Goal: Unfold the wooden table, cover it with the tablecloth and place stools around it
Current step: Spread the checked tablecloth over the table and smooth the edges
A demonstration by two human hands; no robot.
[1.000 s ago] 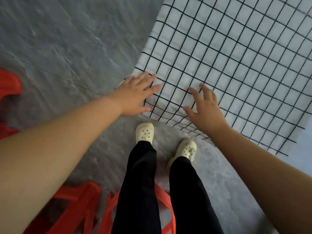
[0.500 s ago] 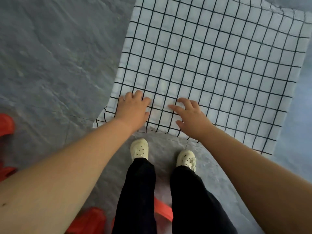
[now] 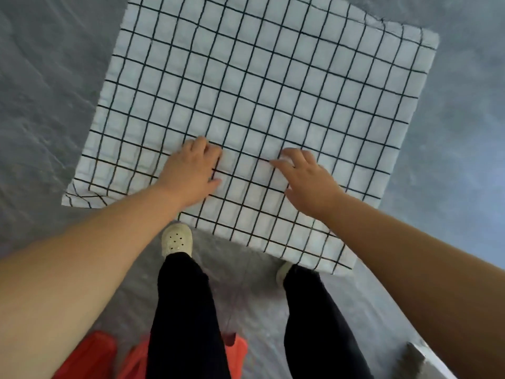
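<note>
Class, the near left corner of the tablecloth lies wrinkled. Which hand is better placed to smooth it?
Left. The left hand rests on the tablecloth nearer that corner; the right hand would have to cross over it.

Grey marbled stone floor (image 3: 46,83), evenly lit.

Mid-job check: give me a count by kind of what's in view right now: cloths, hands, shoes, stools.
Tablecloth: 1
Hands: 2, left hand and right hand, both on the cloth
Shoes: 2, left shoe and right shoe, the right mostly hidden
Red stools: 2, partly out of frame
Total: 7
</note>
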